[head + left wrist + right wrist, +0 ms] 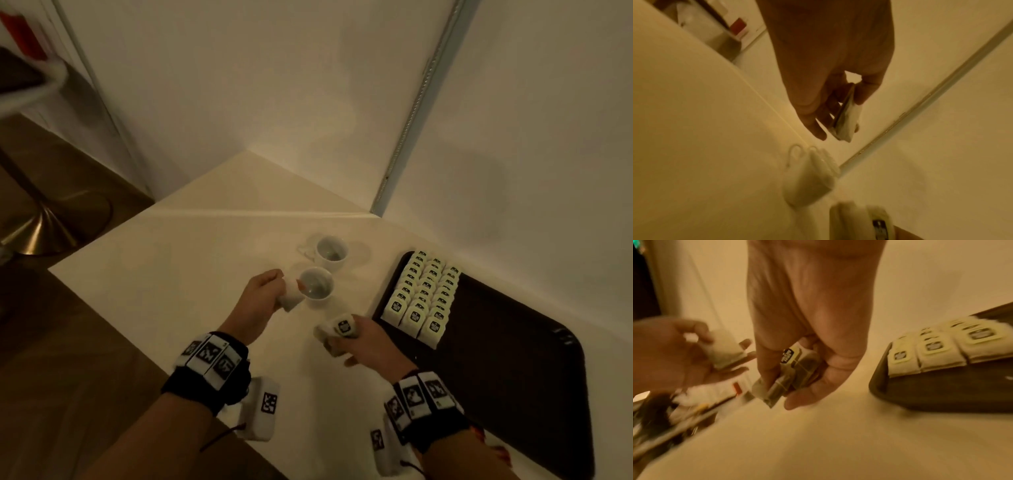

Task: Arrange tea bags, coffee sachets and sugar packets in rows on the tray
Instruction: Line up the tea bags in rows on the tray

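A dark tray (pixel 507 359) lies at the right of the white counter, with several tea bags (pixel 423 294) laid in three rows at its far left end. My left hand (pixel 263 291) holds a small stack of white packets (pixel 291 296) beside the nearer white cup (pixel 317 286); the left wrist view shows the packets (pixel 845 121) pinched between thumb and fingers. My right hand (pixel 356 337) grips a bunch of tea bags (pixel 339 327) just left of the tray's near corner; the right wrist view shows the tea bags (pixel 795 369) clutched in curled fingers.
A second white cup (pixel 330 250) stands behind the first, both holding something dark. Walls close the corner behind the counter (pixel 191 291). A metal strip (pixel 407 137) runs up the wall. A stool base (pixel 44 226) stands on the floor at the left.
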Demonstrator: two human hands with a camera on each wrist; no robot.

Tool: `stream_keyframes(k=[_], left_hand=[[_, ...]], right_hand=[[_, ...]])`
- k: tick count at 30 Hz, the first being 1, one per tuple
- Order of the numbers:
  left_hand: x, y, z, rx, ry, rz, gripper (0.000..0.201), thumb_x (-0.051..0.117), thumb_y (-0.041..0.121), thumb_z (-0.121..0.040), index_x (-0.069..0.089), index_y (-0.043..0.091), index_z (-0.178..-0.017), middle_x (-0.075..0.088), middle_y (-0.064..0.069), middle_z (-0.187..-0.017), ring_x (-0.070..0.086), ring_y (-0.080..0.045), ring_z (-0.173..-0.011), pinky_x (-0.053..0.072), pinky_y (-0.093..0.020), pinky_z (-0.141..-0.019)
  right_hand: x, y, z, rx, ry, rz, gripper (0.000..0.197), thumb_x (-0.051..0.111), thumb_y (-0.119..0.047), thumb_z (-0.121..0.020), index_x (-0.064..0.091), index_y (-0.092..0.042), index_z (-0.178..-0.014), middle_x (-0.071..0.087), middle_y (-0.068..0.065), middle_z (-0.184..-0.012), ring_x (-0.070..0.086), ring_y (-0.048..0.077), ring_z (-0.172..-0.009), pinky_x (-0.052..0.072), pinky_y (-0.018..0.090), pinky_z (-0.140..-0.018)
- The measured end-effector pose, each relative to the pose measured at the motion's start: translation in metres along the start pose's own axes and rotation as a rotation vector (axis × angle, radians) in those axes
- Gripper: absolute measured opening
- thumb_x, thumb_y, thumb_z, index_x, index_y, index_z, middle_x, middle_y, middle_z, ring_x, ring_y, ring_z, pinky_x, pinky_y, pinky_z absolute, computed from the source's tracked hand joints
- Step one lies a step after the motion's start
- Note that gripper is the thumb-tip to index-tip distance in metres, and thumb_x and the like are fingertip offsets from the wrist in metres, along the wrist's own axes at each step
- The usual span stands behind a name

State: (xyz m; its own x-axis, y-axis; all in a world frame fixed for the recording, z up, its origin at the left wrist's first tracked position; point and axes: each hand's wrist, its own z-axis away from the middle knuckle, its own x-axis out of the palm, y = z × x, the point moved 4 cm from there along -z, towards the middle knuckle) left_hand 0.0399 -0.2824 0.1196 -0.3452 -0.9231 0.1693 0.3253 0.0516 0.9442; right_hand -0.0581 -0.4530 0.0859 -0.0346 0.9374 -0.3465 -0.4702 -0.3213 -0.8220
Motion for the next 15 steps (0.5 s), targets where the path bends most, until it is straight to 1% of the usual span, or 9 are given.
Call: stream_keyframes(k=[2, 3, 4, 5, 6, 8, 11, 13, 15], left_hand=[[0.024, 0.004, -0.002, -0.077, -0.01, 0.174, 0.024, 0.04, -0.008, -0.086, 0.043, 0.012, -0.072, 0.049, -0.014, -0.08, 0.056, -0.019, -0.066, 0.045, -0.027, -0.057], [0.041, 0.003, -0.004, -0.146, -0.041, 0.259, 0.023, 0.042, -0.008, -0.088, 0.049, 0.013, -0.083, 0.05, -0.009, -0.08, 0.058, -0.01, -0.063, 0.048, -0.021, -0.056], [0.057, 0.003, -0.004, -0.203, -0.082, 0.318, 0.02, 0.048, -0.004, -0.091, 0.053, 0.014, -0.099, 0.055, -0.002, -0.086, 0.06, -0.001, -0.068, 0.049, -0.014, -0.059], [0.075, 0.003, -0.004, -0.242, -0.157, 0.353, 0.021, 0.051, 0.004, -0.093, 0.053, 0.013, -0.112, 0.059, -0.001, -0.096, 0.061, -0.001, -0.079, 0.052, -0.014, -0.064], [0.092, 0.003, -0.005, -0.271, -0.217, 0.383, 0.024, 0.048, 0.011, -0.095, 0.053, 0.01, -0.118, 0.061, -0.005, -0.105, 0.063, -0.01, -0.087, 0.054, -0.02, -0.068], [0.118, 0.0, -0.008, -0.31, -0.273, 0.428, 0.028, 0.043, 0.022, -0.097, 0.053, 0.008, -0.119, 0.061, -0.014, -0.11, 0.062, -0.023, -0.09, 0.054, -0.032, -0.07], [0.148, 0.0, -0.007, -0.343, -0.348, 0.469, 0.039, 0.047, 0.041, -0.094, 0.055, 0.009, -0.116, 0.062, -0.015, -0.113, 0.059, -0.023, -0.098, 0.047, -0.037, -0.085], [0.164, -0.002, -0.005, -0.338, -0.373, 0.455, 0.044, 0.052, 0.035, -0.088, 0.056, 0.006, -0.121, 0.061, -0.016, -0.12, 0.057, -0.023, -0.104, 0.048, -0.033, -0.087], [0.173, -0.005, -0.006, -0.307, -0.386, 0.447, 0.035, 0.049, 0.026, -0.092, 0.059, 0.006, -0.119, 0.063, -0.017, -0.118, 0.059, -0.024, -0.102, 0.051, -0.033, -0.084]], right_hand=[[-0.024, -0.017, 0.014, -0.073, 0.132, -0.124, 0.022, 0.075, -0.013, -0.077, 0.061, -0.023, -0.09, 0.067, -0.004, -0.076, 0.063, 0.002, -0.063, 0.049, 0.02, -0.051], [-0.036, -0.025, 0.02, -0.115, 0.2, -0.143, 0.022, 0.076, -0.014, -0.076, 0.06, -0.022, -0.089, 0.065, -0.005, -0.073, 0.061, -0.001, -0.059, 0.048, 0.019, -0.05], [-0.046, -0.033, 0.024, -0.16, 0.259, -0.138, 0.021, 0.076, -0.015, -0.076, 0.06, -0.021, -0.088, 0.064, -0.006, -0.072, 0.059, -0.001, -0.057, 0.047, 0.02, -0.049], [-0.055, -0.04, 0.028, -0.205, 0.308, -0.116, 0.02, 0.076, -0.017, -0.076, 0.06, -0.021, -0.087, 0.063, -0.005, -0.071, 0.059, 0.0, -0.056, 0.048, 0.02, -0.049], [-0.063, -0.044, 0.03, -0.241, 0.354, -0.084, 0.019, 0.076, -0.018, -0.077, 0.059, -0.021, -0.087, 0.063, -0.005, -0.071, 0.058, 0.002, -0.057, 0.049, 0.022, -0.049], [-0.077, -0.051, 0.035, -0.287, 0.446, -0.025, 0.02, 0.075, -0.018, -0.076, 0.058, -0.02, -0.087, 0.062, -0.003, -0.073, 0.057, 0.006, -0.06, 0.05, 0.026, -0.055], [-0.099, -0.052, 0.044, -0.293, 0.561, 0.049, 0.027, 0.077, -0.018, -0.073, 0.057, -0.013, -0.089, 0.061, -0.001, -0.076, 0.054, 0.005, -0.063, 0.047, 0.023, -0.057], [-0.11, -0.048, 0.049, -0.279, 0.558, 0.054, 0.034, 0.079, -0.017, -0.07, 0.056, -0.009, -0.093, 0.063, 0.004, -0.081, 0.056, 0.011, -0.068, 0.049, 0.026, -0.059], [-0.117, -0.044, 0.053, -0.256, 0.512, 0.001, 0.041, 0.081, -0.022, -0.068, 0.055, -0.011, -0.097, 0.064, 0.004, -0.085, 0.059, 0.013, -0.071, 0.051, 0.03, -0.06]])
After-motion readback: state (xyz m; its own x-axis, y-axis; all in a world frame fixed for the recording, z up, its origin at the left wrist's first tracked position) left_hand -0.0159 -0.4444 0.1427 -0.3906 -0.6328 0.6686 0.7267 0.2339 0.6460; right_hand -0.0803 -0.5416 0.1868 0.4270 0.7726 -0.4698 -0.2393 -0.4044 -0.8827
